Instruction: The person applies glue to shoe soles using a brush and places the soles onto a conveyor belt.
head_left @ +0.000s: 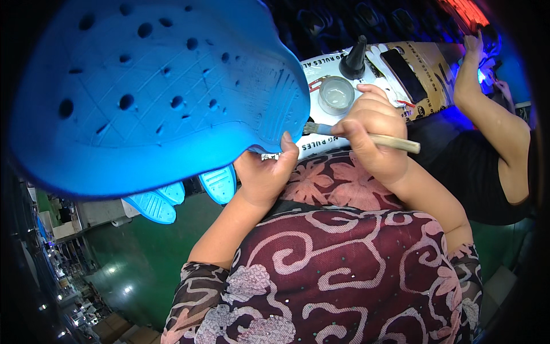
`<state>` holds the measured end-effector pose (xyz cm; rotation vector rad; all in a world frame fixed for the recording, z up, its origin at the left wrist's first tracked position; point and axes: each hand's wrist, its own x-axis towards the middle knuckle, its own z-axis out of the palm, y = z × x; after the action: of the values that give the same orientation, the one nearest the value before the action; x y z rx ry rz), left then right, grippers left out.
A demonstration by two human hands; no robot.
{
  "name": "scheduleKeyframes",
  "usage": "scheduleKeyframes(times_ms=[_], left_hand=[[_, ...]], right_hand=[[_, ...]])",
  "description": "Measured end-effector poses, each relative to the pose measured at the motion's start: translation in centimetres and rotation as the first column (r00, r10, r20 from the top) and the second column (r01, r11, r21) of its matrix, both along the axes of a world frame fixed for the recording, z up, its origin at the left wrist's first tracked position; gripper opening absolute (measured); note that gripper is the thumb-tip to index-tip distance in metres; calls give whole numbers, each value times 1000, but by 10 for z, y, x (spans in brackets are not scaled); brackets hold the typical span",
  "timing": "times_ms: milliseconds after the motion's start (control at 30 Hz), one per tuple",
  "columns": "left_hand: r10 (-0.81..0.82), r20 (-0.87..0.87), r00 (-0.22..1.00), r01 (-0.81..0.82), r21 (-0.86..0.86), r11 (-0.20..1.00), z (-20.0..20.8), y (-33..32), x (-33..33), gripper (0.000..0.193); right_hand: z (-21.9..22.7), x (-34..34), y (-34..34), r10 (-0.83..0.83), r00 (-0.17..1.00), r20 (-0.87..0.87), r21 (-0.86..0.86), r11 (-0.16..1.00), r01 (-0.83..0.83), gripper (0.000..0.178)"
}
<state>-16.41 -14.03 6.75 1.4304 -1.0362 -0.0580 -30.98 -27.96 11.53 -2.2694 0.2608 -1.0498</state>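
Observation:
A large blue sole-shaped piece point(166, 80) with dark round holes and a ribbed end fills the upper left, close to me. My left hand point(266, 172) is closed on its near right edge, thumb on top, other fingers mostly hidden. My right hand point(375, 129) grips a paintbrush point(396, 143) with a pale wooden handle. The bristles are at the blue piece's edge, just above my left thumb; whether they touch I cannot tell. Beyond my right hand stands a round tub point(336, 95) of cloudy, clear-looking liquid.
The tub rests on a taped white surface point(312, 148), with a black cone-shaped bottle point(354, 60) and a dark phone point(404, 74) behind. Several smaller blue ribbed pieces point(219, 183) show below the large one. Another person's arm point(495, 117) is at the right, above a green floor point(154, 258).

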Motion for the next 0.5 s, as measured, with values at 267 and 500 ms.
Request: scheduleKeyframes(times_ms=[267, 500], left_hand=[[-108, 131, 985, 103, 40, 994, 6, -2, 6, 35], [-195, -191, 962, 201, 14, 980, 101, -14, 9, 40]], right_hand=[[12, -11, -7, -82, 993, -87, -143, 987, 69, 22], [3, -43, -34, -220, 967, 126, 12, 975, 220, 21]])
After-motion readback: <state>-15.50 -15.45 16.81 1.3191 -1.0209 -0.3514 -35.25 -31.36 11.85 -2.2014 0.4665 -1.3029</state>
